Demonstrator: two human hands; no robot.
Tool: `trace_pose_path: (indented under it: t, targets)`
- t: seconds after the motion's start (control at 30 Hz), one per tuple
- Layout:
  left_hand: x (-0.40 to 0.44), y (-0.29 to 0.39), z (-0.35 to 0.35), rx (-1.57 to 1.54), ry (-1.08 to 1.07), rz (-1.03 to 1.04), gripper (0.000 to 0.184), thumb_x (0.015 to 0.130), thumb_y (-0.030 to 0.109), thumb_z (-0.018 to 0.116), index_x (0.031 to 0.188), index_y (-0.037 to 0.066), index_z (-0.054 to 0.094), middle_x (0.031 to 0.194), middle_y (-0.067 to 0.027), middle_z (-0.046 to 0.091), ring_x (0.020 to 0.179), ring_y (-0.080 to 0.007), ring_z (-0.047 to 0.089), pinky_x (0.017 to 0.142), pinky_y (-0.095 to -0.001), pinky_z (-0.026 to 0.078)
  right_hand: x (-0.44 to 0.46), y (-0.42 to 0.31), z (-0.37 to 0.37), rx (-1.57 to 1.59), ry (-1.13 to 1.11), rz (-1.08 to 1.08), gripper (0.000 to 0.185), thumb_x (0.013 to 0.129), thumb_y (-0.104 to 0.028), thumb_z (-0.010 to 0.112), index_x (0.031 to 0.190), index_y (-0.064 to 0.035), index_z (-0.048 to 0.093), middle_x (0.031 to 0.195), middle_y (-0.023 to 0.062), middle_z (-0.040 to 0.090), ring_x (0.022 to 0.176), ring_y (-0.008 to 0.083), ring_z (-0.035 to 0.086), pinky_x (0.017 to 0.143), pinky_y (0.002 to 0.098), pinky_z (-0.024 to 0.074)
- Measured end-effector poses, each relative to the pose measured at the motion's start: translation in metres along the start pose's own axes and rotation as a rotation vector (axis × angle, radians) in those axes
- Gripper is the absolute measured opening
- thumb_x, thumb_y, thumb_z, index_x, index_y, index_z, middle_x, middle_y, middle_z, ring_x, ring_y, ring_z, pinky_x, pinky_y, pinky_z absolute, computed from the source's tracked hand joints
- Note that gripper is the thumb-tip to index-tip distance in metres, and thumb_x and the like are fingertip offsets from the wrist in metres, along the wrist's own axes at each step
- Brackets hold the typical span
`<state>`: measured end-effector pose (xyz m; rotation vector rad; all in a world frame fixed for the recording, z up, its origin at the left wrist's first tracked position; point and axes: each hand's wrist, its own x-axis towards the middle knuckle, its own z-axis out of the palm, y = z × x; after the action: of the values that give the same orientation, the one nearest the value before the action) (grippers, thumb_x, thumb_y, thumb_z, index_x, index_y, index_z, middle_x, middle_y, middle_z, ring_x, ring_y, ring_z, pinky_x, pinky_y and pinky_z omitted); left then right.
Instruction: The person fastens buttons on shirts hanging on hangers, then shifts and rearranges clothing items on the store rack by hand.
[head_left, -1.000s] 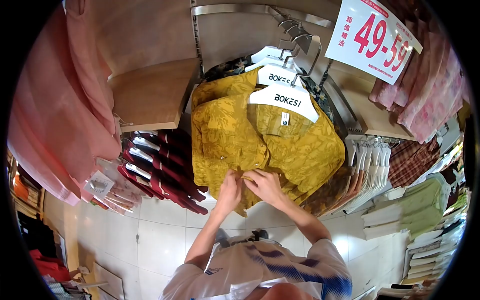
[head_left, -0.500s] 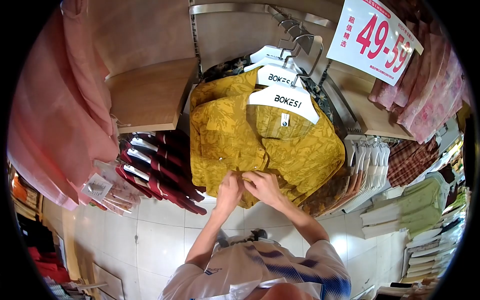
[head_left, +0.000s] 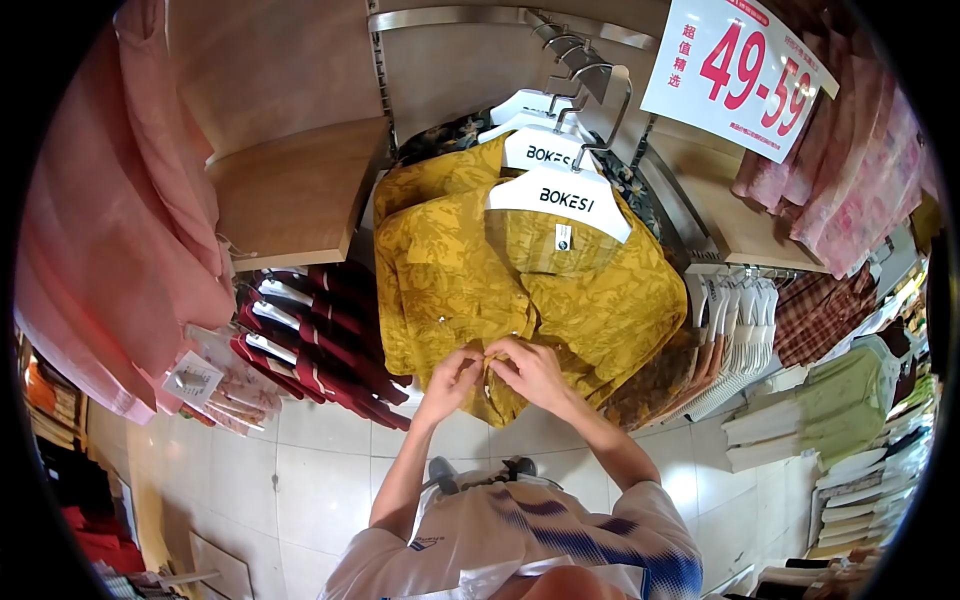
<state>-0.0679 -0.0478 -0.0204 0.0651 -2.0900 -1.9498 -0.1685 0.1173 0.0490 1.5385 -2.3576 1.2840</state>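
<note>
left hand (head_left: pixel 452 382) and right hand (head_left: pixel 530 370) both pinched narrow on yellow shirt (head_left: pixel 610 310), low on its front. shirt hangs on the foremost white hanger (head_left: pixel 556 196). step looks like fingertip work on the front opening; next move calls for fine, steady pinching.

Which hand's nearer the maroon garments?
Left. The left hand is to the right of the maroon garments, not touching them; the right hand is farther right, also at the mustard shirt.
</note>
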Motion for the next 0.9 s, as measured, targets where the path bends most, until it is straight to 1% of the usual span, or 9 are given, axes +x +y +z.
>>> trace_pose_path:
  t: [0.03,0.1,0.37,0.43,0.5,0.6,0.7,0.83,0.9]
  targets:
    - [0.001,-0.001,0.001,0.001,-0.001,0.001,0.015,0.094,0.001,0.058,0.108,-0.001,0.056,0.098,-0.0082,0.061,0.086,-0.0131,0.059,0.073,-0.0267,0.048,0.000,-0.001,0.000,0.009,-0.005,-0.011,0.016,0.085,-0.016,0.067,0.100,-0.0114,0.062,0.085,0.0090,0.069,0.066,0.0285,0.066,0.057,0.0381,0.0514]
    - [0.003,-0.001,0.004,0.150,0.023,0.230,0.018,0.090,0.000,0.062,0.107,-0.001,0.057,0.097,-0.0071,0.062,0.083,-0.0134,0.060,0.074,-0.0264,0.048,-0.001,0.000,0.001,0.015,-0.010,-0.013,0.015,0.085,-0.015,0.067,0.099,-0.0113,0.062,0.085,0.0089,0.069,0.067,0.0284,0.066,0.057,0.0380,0.0514]
    - [-0.003,0.009,0.005,0.299,0.074,0.237,0.017,0.084,-0.002,0.066,0.099,-0.001,0.058,0.095,-0.0076,0.061,0.082,-0.0156,0.062,0.075,-0.0278,0.049,-0.003,-0.005,-0.005,-0.024,0.028,-0.094,0.015,0.085,-0.014,0.066,0.100,-0.0120,0.063,0.088,0.0073,0.070,0.065,0.0264,0.066,0.055,0.0360,0.0520]
    - [-0.004,0.013,0.007,0.305,0.083,0.239,0.016,0.083,-0.002,0.066,0.097,-0.001,0.058,0.094,-0.0079,0.060,0.082,-0.0163,0.062,0.074,-0.0279,0.049,0.000,-0.016,-0.019,-0.026,0.046,-0.071,0.015,0.084,-0.009,0.068,0.099,-0.0088,0.066,0.088,0.0063,0.070,0.071,0.0203,0.070,0.060,0.0294,0.0545]
    - [-0.005,0.017,0.009,0.318,0.092,0.216,0.015,0.082,0.003,0.066,0.092,-0.001,0.055,0.088,-0.0122,0.057,0.074,-0.0242,0.060,0.069,-0.0345,0.048,0.003,-0.021,-0.027,-0.029,0.053,-0.052,0.015,0.084,-0.006,0.069,0.099,-0.0076,0.067,0.088,0.0060,0.069,0.070,0.0174,0.069,0.058,0.0276,0.0541]
    - [-0.006,0.016,0.012,0.307,0.081,0.212,0.015,0.083,0.002,0.066,0.091,-0.001,0.054,0.088,-0.0124,0.056,0.072,-0.0229,0.059,0.067,-0.0345,0.047,0.010,-0.026,-0.038,-0.106,0.287,-0.109,0.016,0.083,-0.010,0.070,0.097,-0.0090,0.064,0.087,0.0045,0.067,0.062,0.0187,0.066,0.053,0.0313,0.0525]
    - [-0.009,0.015,0.012,0.356,0.072,0.194,0.014,0.083,0.003,0.065,0.091,-0.001,0.055,0.088,-0.0130,0.056,0.073,-0.0244,0.059,0.066,-0.0343,0.047,0.022,-0.034,-0.055,-0.333,0.459,-0.269,0.026,0.077,-0.008,0.073,0.102,-0.0066,0.065,0.097,0.0089,0.064,0.081,0.0245,0.062,0.065,0.0345,0.0508]
    - [-0.012,0.016,0.011,0.398,0.077,0.176,0.013,0.084,0.002,0.066,0.092,-0.003,0.056,0.089,-0.0140,0.057,0.079,-0.0272,0.060,0.070,-0.0344,0.047,0.018,-0.037,-0.060,-0.411,0.484,-0.253,0.031,0.075,-0.006,0.073,0.105,-0.0056,0.065,0.101,0.0097,0.060,0.087,0.0272,0.058,0.073,0.0368,0.0485]
    - [-0.013,0.013,0.011,0.423,0.089,0.266,0.012,0.085,0.003,0.065,0.092,-0.002,0.057,0.090,-0.0151,0.058,0.081,-0.0315,0.060,0.072,-0.0366,0.047,0.010,-0.035,-0.057,-0.437,0.445,-0.256,0.034,0.076,-0.009,0.074,0.108,-0.0065,0.065,0.102,0.0081,0.058,0.092,0.0273,0.056,0.081,0.0395,0.0454]
